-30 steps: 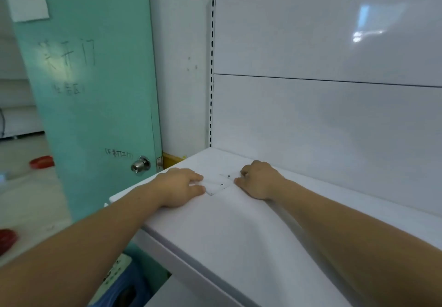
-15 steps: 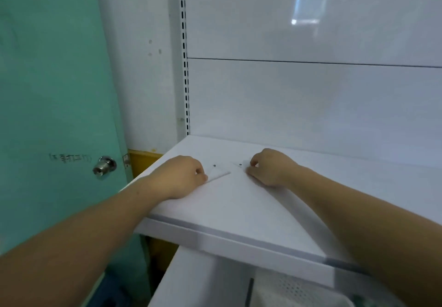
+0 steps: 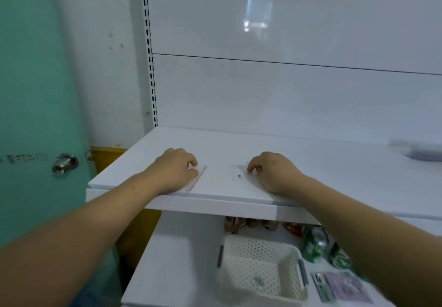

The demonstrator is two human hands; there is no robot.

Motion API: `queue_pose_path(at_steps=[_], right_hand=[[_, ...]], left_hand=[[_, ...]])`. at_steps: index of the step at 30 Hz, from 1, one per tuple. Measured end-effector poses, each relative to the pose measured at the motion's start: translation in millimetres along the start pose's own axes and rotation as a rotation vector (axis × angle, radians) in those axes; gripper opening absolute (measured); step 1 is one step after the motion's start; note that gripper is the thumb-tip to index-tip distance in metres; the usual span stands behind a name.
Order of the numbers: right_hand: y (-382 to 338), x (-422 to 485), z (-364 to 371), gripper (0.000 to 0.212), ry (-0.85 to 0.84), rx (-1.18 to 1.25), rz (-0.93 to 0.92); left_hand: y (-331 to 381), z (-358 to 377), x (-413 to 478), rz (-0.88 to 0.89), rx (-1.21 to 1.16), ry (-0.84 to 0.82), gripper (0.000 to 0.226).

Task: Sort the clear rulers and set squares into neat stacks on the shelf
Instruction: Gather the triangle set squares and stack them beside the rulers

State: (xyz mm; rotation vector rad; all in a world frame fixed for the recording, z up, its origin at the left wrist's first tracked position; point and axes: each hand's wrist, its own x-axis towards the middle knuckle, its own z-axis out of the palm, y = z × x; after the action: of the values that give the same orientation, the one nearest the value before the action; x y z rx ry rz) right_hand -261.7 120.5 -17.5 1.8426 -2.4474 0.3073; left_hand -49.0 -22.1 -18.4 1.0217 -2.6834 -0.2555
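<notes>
Squinting, we barely traced the left clear piece (image 3: 200, 174) lying flat under our left hand (image 3: 175, 171) and the right clear piece (image 3: 239, 175) under our right hand (image 3: 273, 174), both near the front edge of the shelf (image 3: 215, 205). Our fingers curled down on each piece; whether they pinched or merely pressed, we could not tell. At three o'clock sat a blurred grey thing (image 3: 418, 152), and at six, lower down, a white basket (image 3: 260, 282) and green cans (image 3: 315, 243).

On the shelf (image 3: 239, 144), the left set square (image 3: 201, 169) lies apart at nine o'clock of the right set square (image 3: 236, 171); a basket (image 3: 260, 239) sits below, at six o'clock.
</notes>
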Motion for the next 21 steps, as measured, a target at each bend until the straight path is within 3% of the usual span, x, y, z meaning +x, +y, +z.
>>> queue_pose_path(at_steps=[3, 8, 14, 21], right_hand=[[1.6, -14.5, -5.4, 0.026, 0.01, 0.081, -0.005], [-1.0, -37.0, -11.2, 0.054, -0.152, 0.111, -0.074], [11.8, -48.1, -11.6, 0.038, -0.091, 0.166, -0.126], [31.0, -58.5, -3.1, 0.029, 0.007, 0.201, -0.242]], left_hand=[[9.7, 5.2, -7.1, -0.067, -0.054, 0.002, 0.03], [22.4, 4.4, -15.8, -0.119, 0.019, 0.054, 0.034], [46.6, 9.5, -30.1, -0.202, 0.038, 0.039, 0.034], [50.5, 17.0, -40.5, -0.167, 0.135, 0.109, 0.041]])
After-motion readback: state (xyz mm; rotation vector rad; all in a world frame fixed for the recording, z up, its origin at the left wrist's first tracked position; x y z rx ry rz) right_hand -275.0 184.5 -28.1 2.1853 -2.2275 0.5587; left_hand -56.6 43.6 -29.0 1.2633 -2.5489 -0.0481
